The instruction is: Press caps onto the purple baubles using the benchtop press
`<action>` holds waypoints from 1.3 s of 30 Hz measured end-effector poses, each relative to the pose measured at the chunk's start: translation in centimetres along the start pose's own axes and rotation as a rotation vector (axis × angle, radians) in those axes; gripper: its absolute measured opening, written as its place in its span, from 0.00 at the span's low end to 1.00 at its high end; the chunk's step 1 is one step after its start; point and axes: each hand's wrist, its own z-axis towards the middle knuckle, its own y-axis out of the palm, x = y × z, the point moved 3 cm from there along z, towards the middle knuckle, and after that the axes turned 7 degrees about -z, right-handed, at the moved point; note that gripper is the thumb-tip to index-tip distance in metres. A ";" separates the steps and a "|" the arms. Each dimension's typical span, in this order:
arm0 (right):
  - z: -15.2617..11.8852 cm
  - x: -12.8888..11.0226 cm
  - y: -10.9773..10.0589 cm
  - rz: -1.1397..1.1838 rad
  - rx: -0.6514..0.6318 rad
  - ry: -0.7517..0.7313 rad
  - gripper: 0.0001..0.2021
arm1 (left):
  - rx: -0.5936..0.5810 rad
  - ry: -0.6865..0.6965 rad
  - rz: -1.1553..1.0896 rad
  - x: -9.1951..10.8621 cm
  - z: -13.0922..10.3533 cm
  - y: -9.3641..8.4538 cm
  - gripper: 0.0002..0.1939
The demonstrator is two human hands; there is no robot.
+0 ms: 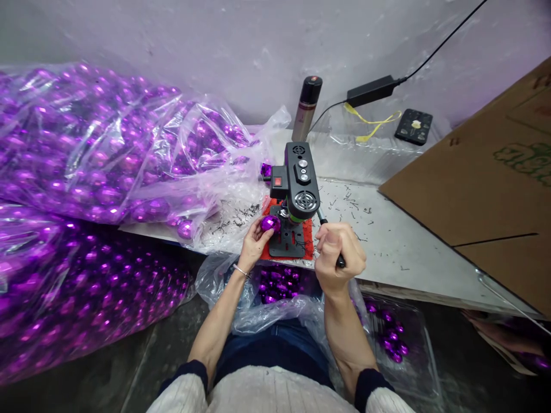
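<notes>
My left hand [253, 245] is closed on a shiny purple faceted ball [271, 224], holding it at the left side of a small bench drill press [302, 180]. Wrapped in a fist, my right hand [340, 252] grips the black-tipped lever handle [340, 261] on the machine's right side. The press has a black head with round vents and a box with a red switch [278, 181]. Its dark slotted base [286, 244] rests on a red mat [308, 229]. The head hides the tool tip, so I cannot tell whether it touches the ball.
Large clear bags of purple balls [94, 149] fill the left. An open bag of balls [279, 284] lies at my lap. Behind the press stand a spray can [307, 109] and a black power adapter [371, 90]. A cardboard box [486, 189] leans at right. Dark shavings [348, 201] litter the table.
</notes>
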 end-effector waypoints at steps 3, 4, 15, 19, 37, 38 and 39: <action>0.0 0.0 0.0 0.018 0.002 -0.001 0.15 | -0.052 0.021 0.041 -0.4 -0.1 0.7 0.35; 0.0 0.0 0.0 0.019 0.001 -0.004 0.15 | -0.066 0.040 0.064 -0.5 -0.2 1.0 0.35; -0.2 0.0 -0.1 0.000 -0.012 -0.016 0.15 | -0.195 0.446 0.504 -0.2 -0.6 3.0 0.32; -0.5 0.2 -0.2 0.010 -0.017 -0.018 0.14 | -0.187 0.412 0.511 -0.8 0.0 3.0 0.33; -6.3 3.1 1.8 0.117 0.107 -0.031 0.14 | -0.186 0.422 0.487 -0.7 -0.2 2.9 0.32; -6.3 3.2 1.8 0.121 0.110 -0.030 0.14 | -0.187 0.429 0.485 -0.7 -0.2 2.9 0.32; -6.4 3.2 1.9 0.122 0.111 -0.031 0.14 | -0.191 0.438 0.481 -0.7 -0.2 2.9 0.32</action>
